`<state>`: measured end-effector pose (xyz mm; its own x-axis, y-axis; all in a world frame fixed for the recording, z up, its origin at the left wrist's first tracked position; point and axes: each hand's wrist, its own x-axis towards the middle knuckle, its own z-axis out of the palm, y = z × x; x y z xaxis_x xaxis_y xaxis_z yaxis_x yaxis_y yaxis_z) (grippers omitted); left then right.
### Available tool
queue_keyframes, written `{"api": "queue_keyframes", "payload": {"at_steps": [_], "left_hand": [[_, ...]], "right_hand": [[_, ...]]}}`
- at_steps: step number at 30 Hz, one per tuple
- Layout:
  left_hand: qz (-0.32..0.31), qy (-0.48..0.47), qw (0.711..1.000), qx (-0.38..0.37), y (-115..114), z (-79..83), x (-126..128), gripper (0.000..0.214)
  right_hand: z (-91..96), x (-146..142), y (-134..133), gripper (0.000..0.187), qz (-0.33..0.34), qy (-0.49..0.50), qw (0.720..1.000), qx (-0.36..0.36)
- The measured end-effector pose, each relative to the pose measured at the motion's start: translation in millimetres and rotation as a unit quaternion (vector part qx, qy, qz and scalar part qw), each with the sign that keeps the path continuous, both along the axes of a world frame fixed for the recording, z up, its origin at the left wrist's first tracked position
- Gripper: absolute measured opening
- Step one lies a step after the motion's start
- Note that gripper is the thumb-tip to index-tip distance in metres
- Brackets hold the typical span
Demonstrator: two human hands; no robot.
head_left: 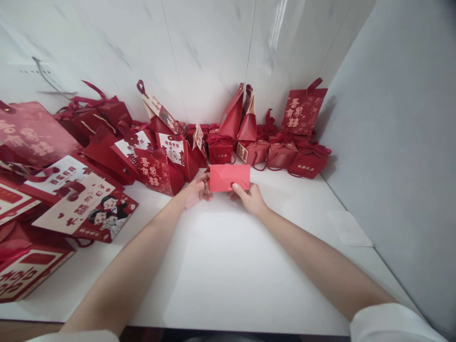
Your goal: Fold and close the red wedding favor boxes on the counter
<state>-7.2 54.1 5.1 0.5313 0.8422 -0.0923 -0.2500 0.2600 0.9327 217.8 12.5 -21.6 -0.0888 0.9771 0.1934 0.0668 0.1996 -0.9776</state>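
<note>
A red envelope (228,176) is held up over the white table, its flap side facing me. At its left edge is my left hand (196,192), with the fingers curled against the paper and partly behind it. My right hand (250,195) pinches the lower right part, thumb across the front and fingers underneath. Whether the flap is sealed I cannot tell. Just left of my left hand stands a red gift box (160,171) with pale lettering. Behind the envelope sits a small red box (220,148) with a ribbon.
Red gift boxes (308,159) line the back of the table (228,275) along the marble-patterned wall (199,52). More are crowded on the left, including one with a cartoon couple (110,213). A grey panel (399,142) borders the right side. A pale flat sheet (351,229) lies beside it.
</note>
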Motion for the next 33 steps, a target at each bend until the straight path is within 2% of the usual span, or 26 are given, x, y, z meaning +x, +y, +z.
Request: {"api": "queue_keyframes", "payload": {"at_steps": [7, 10, 13, 15, 19, 22, 26, 29, 33], "left_hand": [[-0.001, 0.031, 0.999, 0.044, -1.7, 2.4, 6.3, 0.065], [0.042, 0.065, 0.994, 0.080, -4.6, -0.1, 14.4, 0.061], [0.148, 0.126, 0.969, 0.153, -11.8, -3.4, 26.1, 0.053], [0.189, 0.155, 0.951, 0.188, -16.8, -4.5, 31.7, 0.051], [0.201, 0.191, 0.935, 0.221, -23.0, -4.6, 32.9, 0.056], [0.221, 0.227, 0.914, 0.254, -25.0, -5.6, 30.0, 0.056], [0.260, 0.232, 0.886, 0.306, -26.1, -10.1, 29.3, 0.054], [0.252, 0.234, 0.886, 0.311, -25.2, -13.4, 31.5, 0.053], [0.240, 0.239, 0.903, 0.263, -22.1, -16.2, 34.4, 0.059]], "right_hand": [[-2.8, -1.0, 4.1, 0.054, -0.015, -0.007, 1.000, -0.011], [-2.6, -0.6, 4.9, 0.054, -0.018, -0.017, 1.000, -0.010], [-2.3, -0.7, 5.3, 0.053, -0.018, -0.027, 0.999, -0.008], [-1.0, -0.5, 4.4, 0.052, -0.018, -0.036, 0.999, -0.003], [4.9, 0.4, -1.2, 0.049, -0.034, -0.069, 0.997, 0.021], [9.0, -0.1, -7.8, 0.049, -0.067, -0.121, 0.989, 0.058], [11.2, -3.3, -14.8, 0.050, -0.068, -0.148, 0.983, 0.086], [11.8, -5.0, -15.6, 0.050, -0.077, -0.144, 0.983, 0.087], [12.3, -5.1, -12.9, 0.048, -0.080, -0.147, 0.983, 0.071]]}}
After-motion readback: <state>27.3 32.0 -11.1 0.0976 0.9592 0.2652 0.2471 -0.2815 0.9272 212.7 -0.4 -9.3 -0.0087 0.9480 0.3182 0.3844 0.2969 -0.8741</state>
